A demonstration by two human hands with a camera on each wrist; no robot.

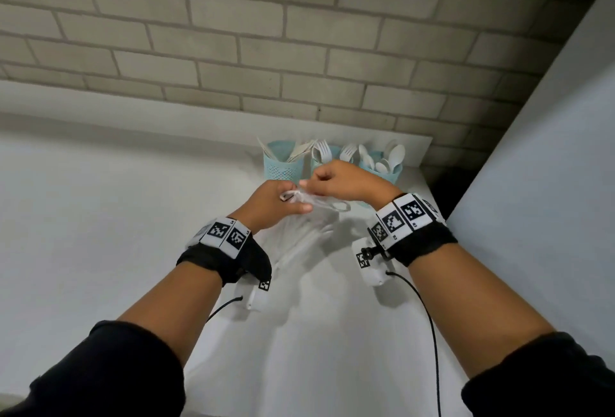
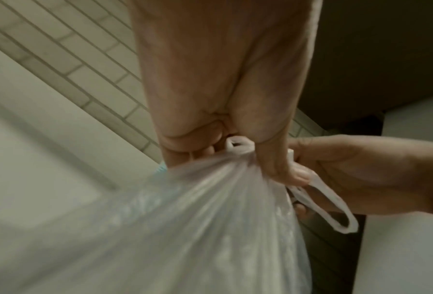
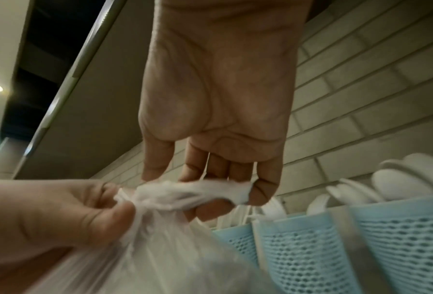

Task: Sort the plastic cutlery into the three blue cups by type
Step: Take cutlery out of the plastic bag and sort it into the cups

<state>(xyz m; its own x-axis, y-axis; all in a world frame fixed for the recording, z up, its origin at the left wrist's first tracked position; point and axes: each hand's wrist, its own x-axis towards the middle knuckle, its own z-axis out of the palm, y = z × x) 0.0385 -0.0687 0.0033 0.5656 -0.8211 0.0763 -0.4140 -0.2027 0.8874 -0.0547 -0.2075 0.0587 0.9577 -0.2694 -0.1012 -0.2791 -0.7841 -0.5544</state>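
Observation:
Three light blue mesh cups stand in a row by the brick wall: the left cup point(image 1: 282, 163) with knives, the middle cup point(image 1: 324, 158) with forks, the right cup point(image 1: 382, 167) with spoons. In front of them both hands hold a thin clear plastic bag point(image 1: 306, 236) above the counter. My left hand point(image 1: 276, 203) grips the bag's gathered neck point(image 2: 238, 157). My right hand point(image 1: 336, 183) pinches a twisted handle strip point(image 3: 198, 191) of the bag. A loose handle loop point(image 2: 336, 214) hangs to the right. The bag's contents are blurred.
The white counter point(image 1: 100, 216) spreads to the left and toward me. A brick wall point(image 1: 266, 50) stands behind the cups. A white panel point(image 1: 549, 150) rises close on the right, with a dark gap beside the counter's far right corner.

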